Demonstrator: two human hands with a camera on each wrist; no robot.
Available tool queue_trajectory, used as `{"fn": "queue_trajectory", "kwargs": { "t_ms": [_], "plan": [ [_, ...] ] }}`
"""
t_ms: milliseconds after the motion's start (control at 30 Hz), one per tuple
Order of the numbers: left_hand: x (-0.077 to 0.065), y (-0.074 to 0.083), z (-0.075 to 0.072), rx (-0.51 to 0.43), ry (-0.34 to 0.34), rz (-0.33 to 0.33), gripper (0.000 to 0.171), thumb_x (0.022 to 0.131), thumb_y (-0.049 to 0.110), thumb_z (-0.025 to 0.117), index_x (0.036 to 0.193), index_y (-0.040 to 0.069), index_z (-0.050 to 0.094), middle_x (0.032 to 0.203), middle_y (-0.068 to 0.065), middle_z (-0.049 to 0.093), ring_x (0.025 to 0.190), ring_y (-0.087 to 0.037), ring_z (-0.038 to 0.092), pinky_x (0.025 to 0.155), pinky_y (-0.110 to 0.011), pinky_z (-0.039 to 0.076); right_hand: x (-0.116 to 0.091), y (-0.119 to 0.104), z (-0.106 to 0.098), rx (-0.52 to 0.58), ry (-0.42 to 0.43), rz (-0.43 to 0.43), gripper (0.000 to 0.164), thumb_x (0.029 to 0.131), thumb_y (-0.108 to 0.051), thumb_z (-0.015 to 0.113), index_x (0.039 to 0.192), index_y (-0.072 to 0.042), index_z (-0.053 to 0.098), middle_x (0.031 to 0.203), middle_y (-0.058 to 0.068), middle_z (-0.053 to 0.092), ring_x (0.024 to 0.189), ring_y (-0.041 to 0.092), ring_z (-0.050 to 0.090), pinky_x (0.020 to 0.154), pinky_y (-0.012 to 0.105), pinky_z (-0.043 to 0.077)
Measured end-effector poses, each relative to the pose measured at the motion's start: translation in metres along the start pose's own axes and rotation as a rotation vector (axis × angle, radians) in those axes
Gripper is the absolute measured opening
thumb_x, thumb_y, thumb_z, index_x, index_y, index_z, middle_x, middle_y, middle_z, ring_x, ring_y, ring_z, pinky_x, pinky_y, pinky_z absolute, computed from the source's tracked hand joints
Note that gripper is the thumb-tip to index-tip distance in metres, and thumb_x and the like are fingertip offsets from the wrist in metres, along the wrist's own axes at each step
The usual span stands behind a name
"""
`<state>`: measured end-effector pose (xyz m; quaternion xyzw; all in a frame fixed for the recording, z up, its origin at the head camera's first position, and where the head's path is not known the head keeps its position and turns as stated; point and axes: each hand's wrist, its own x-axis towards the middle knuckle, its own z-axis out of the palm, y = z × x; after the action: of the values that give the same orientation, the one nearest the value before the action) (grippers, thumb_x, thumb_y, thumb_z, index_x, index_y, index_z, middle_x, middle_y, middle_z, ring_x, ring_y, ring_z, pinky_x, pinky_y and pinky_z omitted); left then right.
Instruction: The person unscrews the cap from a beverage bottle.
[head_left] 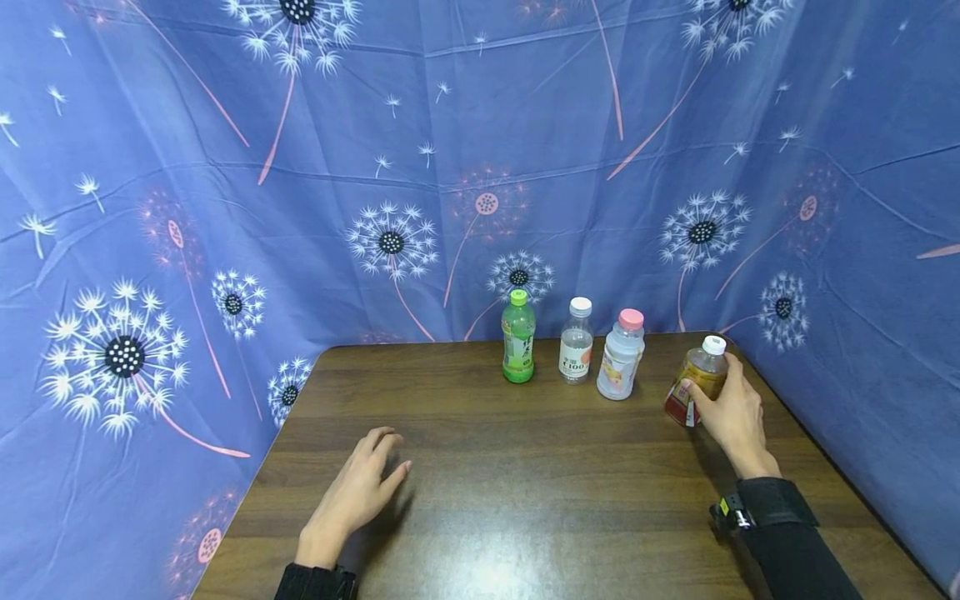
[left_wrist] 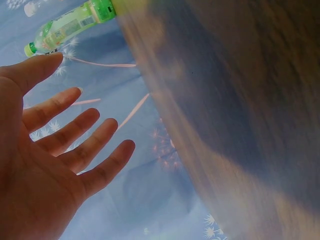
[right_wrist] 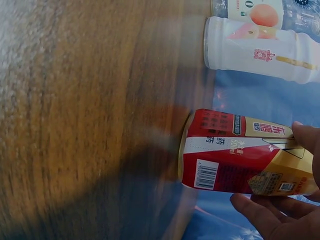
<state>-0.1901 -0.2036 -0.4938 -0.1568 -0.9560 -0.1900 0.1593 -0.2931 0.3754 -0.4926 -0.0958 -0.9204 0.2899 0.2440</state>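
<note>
My right hand (head_left: 733,414) grips a drink bottle (right_wrist: 240,155) with a red and gold label and a white cap, at the right side of the table. Thumb and fingers wrap its upper part in the right wrist view, while its base is close over the wood. To its left stands a white bottle with a pink cap (head_left: 621,357), upright. My left hand (head_left: 356,487) hovers over the table's left part, fingers spread and holding nothing. In the left wrist view its palm and all its fingers show, with a green bottle (left_wrist: 70,26) beyond the thumb.
A clear bottle with a white cap (head_left: 576,342) stands between the green and white ones along the back of the brown wooden table (head_left: 480,467). A blue dandelion-print cloth (head_left: 315,208) hangs behind and beside the table.
</note>
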Motion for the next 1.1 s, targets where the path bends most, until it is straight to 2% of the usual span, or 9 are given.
{"fn": "queue_trajectory", "kwargs": {
  "t_ms": [100,267,467,600,733,867,1000,1100],
  "plan": [
    [0.0,0.0,0.0,-0.004,-0.007,-0.005,0.034,0.087,0.033,0.064,0.117,0.018,0.057,0.129,-0.007,0.051,0.117,-0.023,0.049,0.094,-0.044,0.045,0.001,0.0,0.001,-0.009,-0.008,-0.009,0.09,0.084,-0.052,0.061,0.15,-0.014,0.013,0.128,0.031,0.046,0.11,0.055,0.045,0.079,0.067,0.036],
    [0.001,0.0,0.001,-0.003,0.017,0.023,0.035,0.086,0.031,0.066,0.116,0.016,0.058,0.126,-0.005,0.053,0.115,-0.024,0.051,0.092,-0.043,0.047,0.0,0.0,0.0,-0.032,-0.026,-0.003,0.096,0.082,-0.056,0.06,0.151,-0.015,0.007,0.129,0.034,0.042,0.11,0.056,0.042,0.08,0.068,0.035],
    [0.001,-0.001,0.003,0.014,0.036,0.035,0.036,0.086,0.032,0.066,0.117,0.015,0.058,0.121,-0.002,0.055,0.111,-0.022,0.053,0.09,-0.041,0.048,-0.002,-0.005,-0.011,-0.057,0.007,-0.013,0.096,0.079,-0.058,0.062,0.15,-0.016,0.012,0.128,0.033,0.043,0.109,0.056,0.043,0.076,0.068,0.035],
    [0.001,-0.001,0.004,0.019,0.038,0.027,0.036,0.086,0.033,0.066,0.117,0.016,0.058,0.119,0.0,0.056,0.11,-0.02,0.054,0.09,-0.039,0.048,-0.007,-0.013,-0.024,-0.058,0.038,-0.023,0.093,0.079,-0.059,0.062,0.149,-0.017,0.018,0.133,0.031,0.041,0.113,0.055,0.039,0.079,0.068,0.032],
    [0.0,-0.001,0.003,0.02,0.03,0.017,0.036,0.086,0.033,0.066,0.117,0.016,0.058,0.119,0.0,0.056,0.11,-0.02,0.054,0.09,-0.039,0.048,-0.015,-0.026,-0.04,-0.054,0.06,-0.054,0.086,0.08,-0.058,0.062,0.147,-0.017,0.027,0.137,0.027,0.04,0.116,0.053,0.037,0.083,0.067,0.03],
    [-0.001,0.0,0.0,0.012,0.015,0.001,0.036,0.087,0.033,0.065,0.117,0.016,0.058,0.119,0.001,0.055,0.112,-0.019,0.053,0.093,-0.039,0.047,-0.023,-0.047,-0.052,-0.033,0.101,-0.127,0.074,0.081,-0.053,0.064,0.14,-0.015,0.041,0.134,0.021,0.046,0.116,0.048,0.04,0.085,0.063,0.031],
    [0.0,0.0,0.0,0.012,0.009,-0.001,0.035,0.087,0.033,0.065,0.117,0.017,0.057,0.12,0.0,0.055,0.113,-0.019,0.052,0.093,-0.039,0.047,-0.031,-0.07,-0.058,-0.011,0.149,-0.21,0.064,0.079,-0.048,0.068,0.131,-0.014,0.052,0.13,0.016,0.052,0.113,0.044,0.045,0.084,0.062,0.034],
    [0.002,0.0,0.0,0.016,0.012,0.006,0.036,0.087,0.033,0.065,0.117,0.016,0.057,0.12,-0.001,0.055,0.112,-0.02,0.053,0.092,-0.039,0.048,-0.037,-0.084,-0.059,-0.005,0.151,-0.254,0.06,0.078,-0.048,0.069,0.127,-0.016,0.055,0.128,0.013,0.054,0.111,0.042,0.048,0.079,0.063,0.036]
  ]
}}
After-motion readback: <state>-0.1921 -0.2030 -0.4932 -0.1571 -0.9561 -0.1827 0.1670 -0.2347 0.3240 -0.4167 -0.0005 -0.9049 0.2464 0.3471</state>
